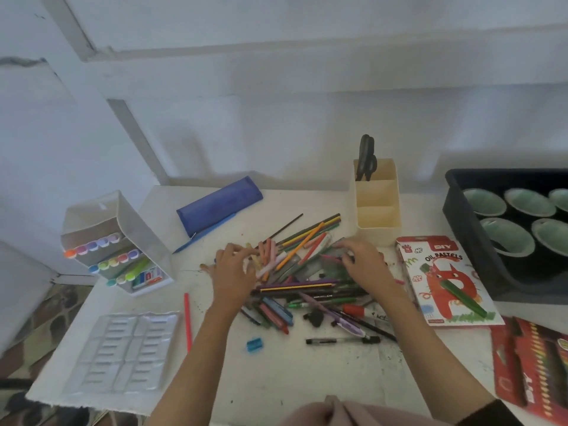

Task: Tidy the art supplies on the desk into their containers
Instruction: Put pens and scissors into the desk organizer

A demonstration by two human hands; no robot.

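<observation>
A loose pile of coloured pencils, pens and oil pastels point(302, 272) lies in the middle of the white desk point(276, 373). My left hand point(235, 272) rests on the pile's left side, fingers curled over several pastel sticks. My right hand point(365, 259) lies on the pile's right side, fingertips on a greenish flat piece; whether it grips anything is unclear. A cream three-compartment holder point(378, 207) with black scissors point(366, 156) stands behind the pile. A blue pencil case point(219, 204) lies at the back left. An oil pastels box point(445, 281) lies to the right.
A tiered marker stand point(116, 244) stands at the left. A clear plastic tray insert point(126, 352) lies front left, next to a red pen point(187, 321). A blue sharpener point(255, 344) and black pen point(341, 340) lie in front. A dark bin with bowls point(516, 229) and a red pencil box point(534, 367) are right.
</observation>
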